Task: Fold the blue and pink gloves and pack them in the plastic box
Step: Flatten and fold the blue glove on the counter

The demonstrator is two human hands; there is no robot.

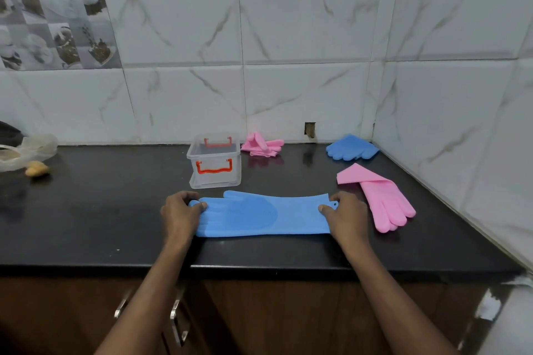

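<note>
A blue glove (264,215) lies flat across the black counter (115,210), fingers to the left, cuff to the right. My left hand (181,209) grips its fingertip end and my right hand (346,212) grips its cuff end. Behind it stands the clear plastic box (214,163) with orange handles, open and with nothing seen inside. A pink glove (380,199) lies partly folded to the right. A folded pink glove (262,145) and a folded blue glove (352,147) rest at the back by the wall.
Tiled walls close the counter at the back and on the right. A crumpled clear bag (28,150) and a yellowish lump (37,168) sit at the far left. Wooden cabinet doors with metal handles (176,317) are below the counter's front edge.
</note>
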